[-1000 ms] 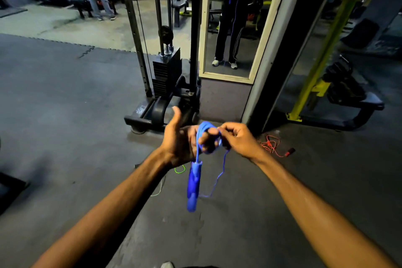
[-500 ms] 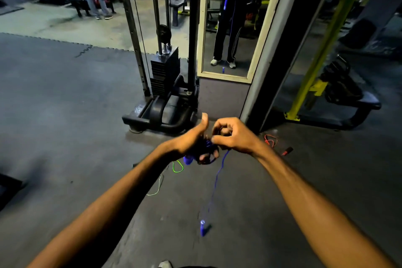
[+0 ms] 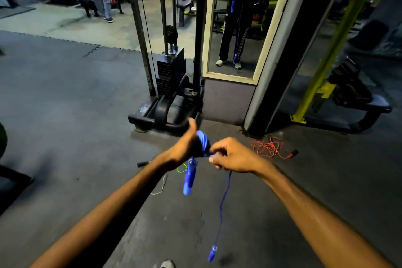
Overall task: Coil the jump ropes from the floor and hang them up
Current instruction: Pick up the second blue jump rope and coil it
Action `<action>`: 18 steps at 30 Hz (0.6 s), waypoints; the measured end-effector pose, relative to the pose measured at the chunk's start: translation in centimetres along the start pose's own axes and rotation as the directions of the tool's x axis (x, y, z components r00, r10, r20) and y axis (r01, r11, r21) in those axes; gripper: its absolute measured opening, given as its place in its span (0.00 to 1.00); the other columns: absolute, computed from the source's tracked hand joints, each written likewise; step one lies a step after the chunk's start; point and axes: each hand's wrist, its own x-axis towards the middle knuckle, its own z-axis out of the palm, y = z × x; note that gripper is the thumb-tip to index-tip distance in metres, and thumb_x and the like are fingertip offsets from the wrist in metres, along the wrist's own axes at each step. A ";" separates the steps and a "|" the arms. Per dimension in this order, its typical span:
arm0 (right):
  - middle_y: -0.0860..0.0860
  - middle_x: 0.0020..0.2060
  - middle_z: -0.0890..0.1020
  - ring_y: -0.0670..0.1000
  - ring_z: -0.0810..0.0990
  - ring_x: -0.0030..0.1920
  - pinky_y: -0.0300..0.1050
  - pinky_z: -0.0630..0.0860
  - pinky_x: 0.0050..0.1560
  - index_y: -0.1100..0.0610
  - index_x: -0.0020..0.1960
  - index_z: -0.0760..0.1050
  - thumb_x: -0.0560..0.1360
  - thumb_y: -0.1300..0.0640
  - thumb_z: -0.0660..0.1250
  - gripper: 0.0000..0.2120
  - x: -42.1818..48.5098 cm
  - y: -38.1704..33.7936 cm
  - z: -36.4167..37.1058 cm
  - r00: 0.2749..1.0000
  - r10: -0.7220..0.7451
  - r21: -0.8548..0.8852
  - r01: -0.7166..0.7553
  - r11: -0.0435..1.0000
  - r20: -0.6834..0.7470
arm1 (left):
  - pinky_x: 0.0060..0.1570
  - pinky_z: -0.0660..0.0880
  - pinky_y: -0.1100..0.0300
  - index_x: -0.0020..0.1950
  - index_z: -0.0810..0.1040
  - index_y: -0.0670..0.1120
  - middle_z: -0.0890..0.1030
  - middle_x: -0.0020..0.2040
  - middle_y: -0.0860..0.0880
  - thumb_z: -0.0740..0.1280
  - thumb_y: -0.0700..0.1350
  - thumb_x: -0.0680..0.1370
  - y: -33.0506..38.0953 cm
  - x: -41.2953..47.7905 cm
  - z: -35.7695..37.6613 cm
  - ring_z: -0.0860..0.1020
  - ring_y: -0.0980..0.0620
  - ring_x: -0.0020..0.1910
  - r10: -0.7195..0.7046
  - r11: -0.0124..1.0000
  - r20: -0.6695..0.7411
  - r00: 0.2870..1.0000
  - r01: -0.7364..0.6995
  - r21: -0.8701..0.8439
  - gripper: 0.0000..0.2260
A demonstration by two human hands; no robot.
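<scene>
Head view (the only one we have):

Both hands meet just below centre, at 6 o'clock. Our left hand [image 3: 185, 150] has its thumb up and the blue jump rope [image 3: 203, 140] wound in several turns round the palm and fingers. The fingers look curled onto the bundle, but blur hides the details. One blue handle [image 3: 189, 177] hangs straight down from that hand. Our right hand [image 3: 235, 156] is at 3 o'clock of the left, nearly touching it, w/ thumb and fingertips pinched on the cord right at the coil. From that pinch the loose tail drops toward 6 o'clock and ends in the second handle [image 3: 212, 253], which is low near the floor [image 3: 65, 137]. We can't tell if it touches.

Two more ropes lie on the floor. The red rope [image 3: 269, 148] is a loose tangle at 4 o'clock, near the pillar base. The green rope [image 3: 181, 168] is partly hidden under our left forearm at 6–7 o'clock, w/ its black handle [image 3: 142, 163] out toward 8. No hook or rack for hanging is in view.

Our read is that we're mid-coil on the blue rope, w/ a fair length left to wind.

Risks from here:
- The swinging free handle could jerk the tail out of the right-hand pinch, esp. if we wind fast.
- Turns could slide off the left fingers if that hand relaxes, and the bundle would spring open.
- The dangling tail could snag the green rope below and drag it along.
- Uneven tension would give sloppy loops that hang badly.
</scene>
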 end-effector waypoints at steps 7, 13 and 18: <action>0.60 0.27 0.79 0.54 0.75 0.28 0.41 0.69 0.25 0.64 0.45 0.79 0.70 0.62 0.75 0.08 0.5 0.1 -3.8 0.973 -0.032 0.162 0.070 0.984 -0.228 | 0.43 0.75 0.56 0.55 0.77 0.35 0.79 0.45 0.37 0.41 0.75 0.71 -0.1 -0.3 0.4 0.78 0.46 0.37 -0.155 0.981 0.232 0.960 0.121 0.154 0.47; 0.51 0.24 0.74 0.44 0.70 0.23 0.40 0.69 0.27 0.57 0.37 0.78 0.81 0.55 0.60 0.17 1.4 3.6 -0.2 0.923 0.134 0.353 0.002 0.935 -0.360 | 0.51 0.71 0.54 0.52 0.76 0.33 0.76 0.46 0.37 0.74 0.45 0.69 0.9 -0.6 0.0 0.75 0.42 0.45 0.060 0.946 0.126 0.990 -0.016 -0.323 0.19; 0.54 0.28 0.76 0.47 0.69 0.25 0.41 0.68 0.30 0.61 0.47 0.79 0.83 0.48 0.54 0.21 1.1 3.7 1.3 0.944 0.168 0.357 -0.057 0.932 -0.286 | 0.32 0.71 0.61 0.48 0.76 0.37 0.71 0.32 0.45 0.70 0.38 0.73 0.6 0.4 0.3 0.71 0.50 0.30 -0.109 0.950 -0.297 0.949 0.011 -0.311 0.07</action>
